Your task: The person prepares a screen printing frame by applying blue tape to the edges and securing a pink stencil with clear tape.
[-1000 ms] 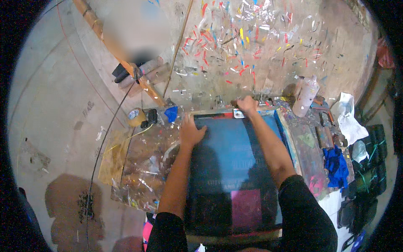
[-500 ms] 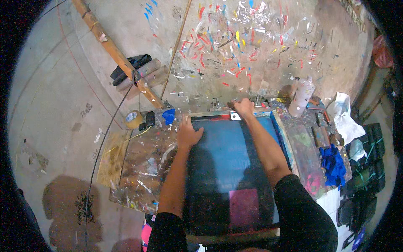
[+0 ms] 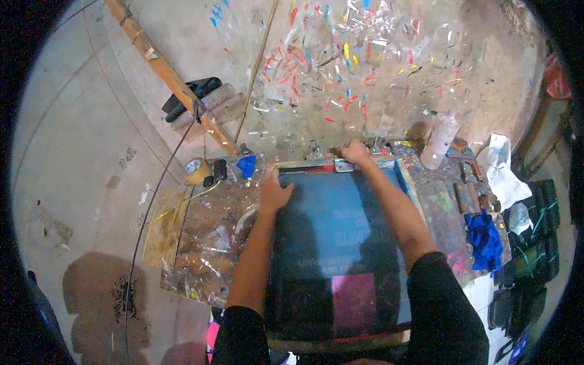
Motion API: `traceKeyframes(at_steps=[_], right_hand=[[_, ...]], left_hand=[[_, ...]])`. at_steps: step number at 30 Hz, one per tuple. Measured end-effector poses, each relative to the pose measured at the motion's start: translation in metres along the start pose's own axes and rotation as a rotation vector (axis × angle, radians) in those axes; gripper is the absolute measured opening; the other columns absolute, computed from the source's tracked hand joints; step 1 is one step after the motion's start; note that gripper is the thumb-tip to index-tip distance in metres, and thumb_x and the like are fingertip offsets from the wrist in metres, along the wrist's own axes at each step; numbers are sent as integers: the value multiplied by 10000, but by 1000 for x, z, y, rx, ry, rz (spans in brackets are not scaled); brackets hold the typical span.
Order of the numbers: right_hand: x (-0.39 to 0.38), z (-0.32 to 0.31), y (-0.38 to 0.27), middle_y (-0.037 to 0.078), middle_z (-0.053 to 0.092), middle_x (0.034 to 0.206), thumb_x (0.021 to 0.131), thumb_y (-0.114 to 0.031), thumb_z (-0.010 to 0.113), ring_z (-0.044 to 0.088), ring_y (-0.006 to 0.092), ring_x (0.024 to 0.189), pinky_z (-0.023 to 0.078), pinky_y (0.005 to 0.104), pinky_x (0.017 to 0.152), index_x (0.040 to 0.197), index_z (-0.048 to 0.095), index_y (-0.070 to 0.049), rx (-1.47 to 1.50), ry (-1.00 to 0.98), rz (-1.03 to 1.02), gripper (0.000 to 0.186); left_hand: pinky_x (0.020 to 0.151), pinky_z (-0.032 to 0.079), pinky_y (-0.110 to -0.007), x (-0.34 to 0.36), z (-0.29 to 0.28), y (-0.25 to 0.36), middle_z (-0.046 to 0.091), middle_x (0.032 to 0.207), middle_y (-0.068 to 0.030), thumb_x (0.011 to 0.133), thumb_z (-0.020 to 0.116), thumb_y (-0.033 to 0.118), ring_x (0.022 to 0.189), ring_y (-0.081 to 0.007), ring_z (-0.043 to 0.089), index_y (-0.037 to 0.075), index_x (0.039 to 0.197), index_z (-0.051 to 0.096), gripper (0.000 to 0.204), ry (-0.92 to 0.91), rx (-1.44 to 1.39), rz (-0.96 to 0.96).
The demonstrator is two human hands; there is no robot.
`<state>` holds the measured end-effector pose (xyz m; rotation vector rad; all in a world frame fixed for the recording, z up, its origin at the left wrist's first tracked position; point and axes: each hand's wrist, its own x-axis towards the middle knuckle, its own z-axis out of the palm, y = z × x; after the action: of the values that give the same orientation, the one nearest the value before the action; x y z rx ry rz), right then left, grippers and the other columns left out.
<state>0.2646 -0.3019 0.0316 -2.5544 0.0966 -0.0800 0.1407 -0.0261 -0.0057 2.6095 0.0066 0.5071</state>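
A screen-printing frame [image 3: 404, 182] with a dark blue mesh [image 3: 322, 213] lies on the workbench in front of me. Pale lettering and a pink square [image 3: 354, 298] show on the mesh. My left hand [image 3: 277, 188] grips the frame's far left corner, thumb resting over the inner edge and fingers along the outside. At the far rail, my right hand [image 3: 354, 152] is closed near a small metal plate [image 3: 344, 165]; what its fingers hold is hidden. Red and black smears mark the rail beside the plate.
Left on the bench are a tape roll [image 3: 196, 171] and a blue scrap [image 3: 246, 166]. To the right stand a cloudy bottle [image 3: 439, 141], a blue cloth [image 3: 485, 240] and a white cloth [image 3: 506, 176]. A wooden pole [image 3: 164, 72] leans against the paint-marked wall. Dark stacked items [image 3: 535, 225] lie beyond.
The metal plate at the far rail looks flatter and sits slightly further right. Lettering on the mesh shows more clearly. Both hands stay at nearly the same places on the frame.
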Motion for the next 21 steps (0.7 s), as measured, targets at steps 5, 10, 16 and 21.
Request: traceKeyframes(at_steps=[5,10,16,21], right_hand=[[-92,-66,1,244,664,1085,879,-448,597,619,401,1046,470,456,947,1059,672,24,-200,-106,-575,511],[-329,-205,54,242,647,835,880,-406,632,640,402,845,512,460,775,843,685,33,-410,-45,-360,443],[-501,-199,137,239,669,717,959,-461,512,683,358,697,526,447,659,1017,674,8,-403,-169,504,499],[-528,-139,155,215,652,688,1011,-379,472,662,245,642,498,377,595,994,573,91,401,-127,525,481]], left_hand=[[1099,351,-442,-4,-22,-71,400,1455,-257,741,777,302,1332,-383,417,-7,1423,374,851,11,-163,-8],[1066,387,-394,-62,-52,-40,503,1381,-215,718,815,192,1265,-314,504,-12,1434,358,874,-188,-391,-137],[1003,435,-334,-102,-63,-61,540,1374,-171,672,761,13,1216,-226,545,-14,1422,406,831,-233,-712,-141],[965,464,-311,-101,-56,-54,607,1287,-177,653,730,-42,1121,-194,604,-28,1411,428,816,-96,-540,-62]])
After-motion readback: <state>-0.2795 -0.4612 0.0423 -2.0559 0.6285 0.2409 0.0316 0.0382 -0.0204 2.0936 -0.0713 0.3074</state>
